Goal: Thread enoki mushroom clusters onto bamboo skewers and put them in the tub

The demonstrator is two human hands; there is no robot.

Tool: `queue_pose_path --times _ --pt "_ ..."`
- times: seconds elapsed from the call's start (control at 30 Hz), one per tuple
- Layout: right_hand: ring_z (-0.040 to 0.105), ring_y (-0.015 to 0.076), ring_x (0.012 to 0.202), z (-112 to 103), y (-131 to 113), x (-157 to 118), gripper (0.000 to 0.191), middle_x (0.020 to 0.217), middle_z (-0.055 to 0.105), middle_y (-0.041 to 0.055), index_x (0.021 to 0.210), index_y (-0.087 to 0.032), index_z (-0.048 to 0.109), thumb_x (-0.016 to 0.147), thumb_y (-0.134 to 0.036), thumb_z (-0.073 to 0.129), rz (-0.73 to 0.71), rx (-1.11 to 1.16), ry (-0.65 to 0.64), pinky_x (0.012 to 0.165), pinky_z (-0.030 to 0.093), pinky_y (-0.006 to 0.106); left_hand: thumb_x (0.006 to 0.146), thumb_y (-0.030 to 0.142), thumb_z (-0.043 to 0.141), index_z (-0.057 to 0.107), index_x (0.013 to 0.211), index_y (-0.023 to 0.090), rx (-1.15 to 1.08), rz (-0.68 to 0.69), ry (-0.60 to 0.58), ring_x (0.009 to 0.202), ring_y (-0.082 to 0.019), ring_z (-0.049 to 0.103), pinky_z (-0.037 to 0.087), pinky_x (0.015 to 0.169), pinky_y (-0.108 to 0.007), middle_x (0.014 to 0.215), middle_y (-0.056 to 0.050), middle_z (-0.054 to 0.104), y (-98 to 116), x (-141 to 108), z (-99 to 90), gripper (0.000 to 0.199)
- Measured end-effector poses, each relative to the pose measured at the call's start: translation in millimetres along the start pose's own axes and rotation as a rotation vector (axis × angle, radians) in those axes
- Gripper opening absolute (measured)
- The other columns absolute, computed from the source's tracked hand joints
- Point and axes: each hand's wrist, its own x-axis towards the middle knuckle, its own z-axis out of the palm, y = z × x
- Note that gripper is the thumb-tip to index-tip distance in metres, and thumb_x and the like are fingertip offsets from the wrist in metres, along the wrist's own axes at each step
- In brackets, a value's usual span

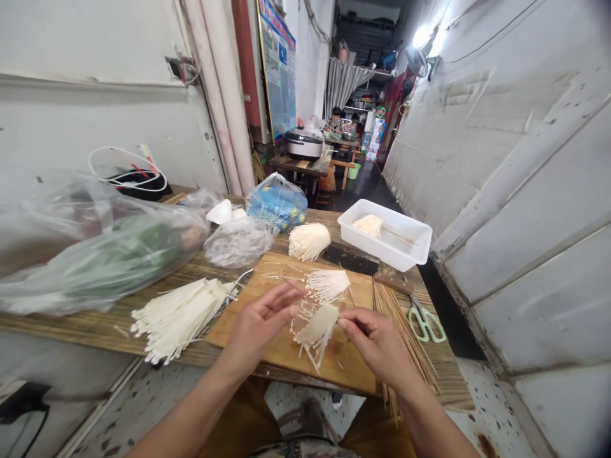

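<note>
Honestly a pretty cramped spot: a worn wooden table [71, 324] runs along a narrow corridor with scuffed white walls [515, 191], and a rice cooker [303, 144] sits on a small table [298, 166] further down. On the near end there's a light wooden cutting board [353, 362] scattered with thin, creamy enoki strands. The right hand [375, 343] pinches a soft tuft of enoki [317, 327] in the middle of the board, while the left hand [260, 324] is half curled right beside it; can't tell if it's gripping anything. A bigger enoki pile [179, 318] lies left of the board, with a bundle of bamboo skewers [396, 324] and green-handled scissors [426, 323] to the right.
</note>
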Motion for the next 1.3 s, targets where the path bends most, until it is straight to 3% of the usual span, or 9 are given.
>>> queue_pose_path --times 0.1,0.27,0.37,0.43,0.6,0.77,0.9,1.1,1.3 --pt "0.062 0.0146 0.059 -5 6 -7 0.021 0.067 0.069 0.0028 0.079 -0.016 0.07 0.085 -0.031 0.056 0.043 -0.005 0.051 0.056 0.05 0.022 0.072 0.038 0.072 0.076 0.085 0.022 0.273 0.12 0.191 0.099 -0.023 0.064 0.045 0.091 -0.028 0.101 -0.006 0.074 4 5 -45.7 0.021" --pt "0.065 0.0159 0.059 -11 31 -17 0.02 0.072 0.072 0.0043 0.083 -0.018 0.072 0.079 -0.036 0.063 0.118 0.012 0.14 0.055 0.053 0.021 0.067 0.045 0.072 0.076 0.083 0.021 0.7 0.095 0.392 0.101 -0.028 0.063 0.041 0.095 -0.029 0.1 -0.008 0.074 7 24 -150.6 0.029" --pt "0.064 0.015 0.057 -10 38 -19 0.022 0.073 0.072 0.0044 0.082 -0.018 0.072 0.077 -0.038 0.064 0.147 0.005 0.141 0.053 0.053 0.019 0.057 0.048 0.077 0.076 0.088 0.02 0.745 0.035 0.353 0.106 -0.032 0.061 0.039 0.098 -0.033 0.105 -0.01 0.073 1 38 -199.9 0.041" --pt "0.065 0.0152 0.058 -7 38 -21 0.023 0.073 0.073 0.0043 0.083 -0.018 0.073 0.076 -0.039 0.065 0.179 -0.014 0.145 0.054 0.053 0.018 0.053 0.05 0.078 0.075 0.092 0.019 0.762 -0.003 0.278 0.108 -0.034 0.06 0.039 0.099 -0.037 0.11 -0.011 0.071 -6 48 -219.2 0.05" --pt "0.067 0.0164 0.06 -4 38 -23 0.028 0.074 0.073 0.0041 0.084 -0.018 0.074 0.073 -0.043 0.066 0.24 -0.059 0.131 0.055 0.055 0.018 0.057 0.056 0.073 0.07 0.107 0.018 0.785 -0.063 0.099 0.117 -0.033 0.055 0.039 0.101 -0.036 0.126 -0.011 0.062 -17 67 -236.8 0.063" --pt "0.066 0.0166 0.057 -1 35 -23 0.031 0.07 0.073 0.004 0.08 -0.018 0.074 0.07 -0.047 0.066 0.255 -0.077 0.15 0.055 0.055 0.018 0.054 0.044 0.077 0.065 0.116 0.019 0.775 -0.112 -0.063 0.114 -0.029 0.058 0.043 0.094 -0.03 0.124 -0.009 0.064 -17 83 -243.3 0.068" --pt "0.067 0.0168 0.056 2 34 -22 0.031 0.068 0.072 0.0037 0.079 -0.019 0.075 0.069 -0.047 0.066 0.246 -0.073 0.137 0.054 0.055 0.018 0.054 0.042 0.078 0.068 0.11 0.018 0.79 -0.127 -0.105 0.107 -0.03 0.062 0.046 0.087 -0.029 0.115 -0.008 0.069 -15 91 -245.8 0.062" --pt "0.069 0.0173 0.061 2 32 -21 0.03 0.073 0.074 0.0047 0.079 -0.019 0.076 0.069 -0.046 0.066 0.244 -0.082 0.12 0.057 0.055 0.015 0.066 0.045 0.068 0.073 0.094 0.019 0.812 -0.126 -0.135 0.099 -0.027 0.063 0.047 0.078 -0.027 0.103 -0.005 0.073 -14 92 -246.1 0.039" --pt "0.068 0.0158 0.054 4 28 -18 0.029 0.066 0.073 0.0042 0.073 -0.02 0.076 0.065 -0.046 0.066 0.224 -0.085 0.142 0.052 0.054 0.013 0.063 0.044 0.07 0.071 0.1 0.016 0.841 -0.141 -0.162 0.094 -0.026 0.064 0.048 0.077 -0.028 0.101 -0.007 0.074 -17 98 -246.6 0.046"
